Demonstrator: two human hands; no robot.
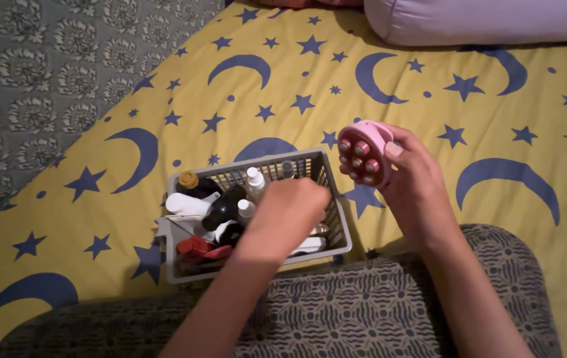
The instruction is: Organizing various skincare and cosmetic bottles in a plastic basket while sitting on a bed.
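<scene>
Currently: right hand (pixel 416 182) clamped on pink roller massager (pixel 365 153), held above the bed (pixel 495 132) just right of grey basket (pixel 326 174). Left hand (pixel 290 209) reaching into basket among bottles (pixel 255 182); its grip cannot be told. Lilac pillow (pixel 482 20) at top.

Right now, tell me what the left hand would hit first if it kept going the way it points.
The left hand reaches into the grey basket, pointing at its far right corner. It would probably meet the basket's far wall first, though depth is unclear and its fingers hide what lies beneath.

2 bare forearms, no sleeves; grey garment with dark wavy pattern (pixel 363 311) over lap
</scene>
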